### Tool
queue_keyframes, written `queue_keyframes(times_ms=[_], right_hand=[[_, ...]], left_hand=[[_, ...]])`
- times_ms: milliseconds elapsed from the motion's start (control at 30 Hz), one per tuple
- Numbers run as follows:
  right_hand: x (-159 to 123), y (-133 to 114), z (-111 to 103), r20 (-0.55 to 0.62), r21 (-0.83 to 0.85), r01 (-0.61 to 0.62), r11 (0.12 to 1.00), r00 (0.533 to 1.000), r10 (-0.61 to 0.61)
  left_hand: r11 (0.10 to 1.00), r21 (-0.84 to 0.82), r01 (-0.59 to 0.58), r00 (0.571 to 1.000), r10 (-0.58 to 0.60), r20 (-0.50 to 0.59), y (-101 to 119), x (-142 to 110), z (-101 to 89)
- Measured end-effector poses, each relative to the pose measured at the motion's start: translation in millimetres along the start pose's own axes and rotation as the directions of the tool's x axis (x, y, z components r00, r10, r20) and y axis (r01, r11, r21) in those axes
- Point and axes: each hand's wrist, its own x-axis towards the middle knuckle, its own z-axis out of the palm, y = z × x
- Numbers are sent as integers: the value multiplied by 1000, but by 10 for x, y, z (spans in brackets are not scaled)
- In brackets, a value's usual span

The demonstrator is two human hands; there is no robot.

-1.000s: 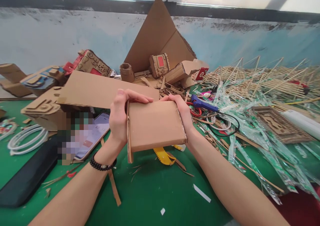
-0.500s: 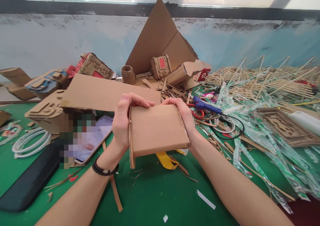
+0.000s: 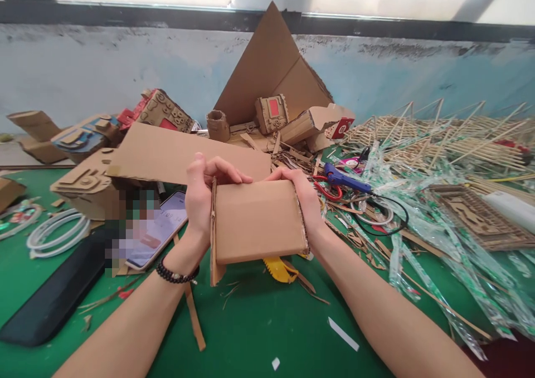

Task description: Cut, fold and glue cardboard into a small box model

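Between my two hands is a small cardboard box (image 3: 261, 222), held above the green table. My left hand (image 3: 203, 197) presses against its left side panel, which juts past the box's lower edge, and the fingers curl over the back. On the other side, my right hand (image 3: 303, 199) grips the right edge, its fingertips bent over the far top edge. The underside and back of the box are hidden from me. Below the box, a yellow tool (image 3: 281, 270), perhaps a cutter, shows in part on the table. A flat cardboard sheet (image 3: 188, 152) lies just behind my left hand.
A blue glue gun (image 3: 346, 178) and red-handled scissors (image 3: 328, 189) lie at right, near plastic wrappers (image 3: 418, 199) and thin sticks (image 3: 443, 135). To the left are a phone (image 3: 161, 230), a black case (image 3: 54, 294) and a coiled white tube (image 3: 58, 233). Decorated cardboard pieces (image 3: 167, 110) stand behind.
The box has shifted slightly left and tilted a little, with both hands still gripping it. The whole view has moved slightly.
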Motion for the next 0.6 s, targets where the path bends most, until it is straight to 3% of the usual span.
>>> queue_keyframes(times_ms=[167,367,600], right_hand=[[24,19,-17,18,7,-14,1000,1000,14],[123,-45,-135,81,30,-148,989,986,145],[113,-142,-182,46,-6,-139,990,989,139]], left_hand=[[1000,15,18,1000,-18,-1,-11,-5,12],[1000,-5,18,1000,-18,11,-46,-41,66],[1000,8,-29,997,28,75,-17,-50,72]])
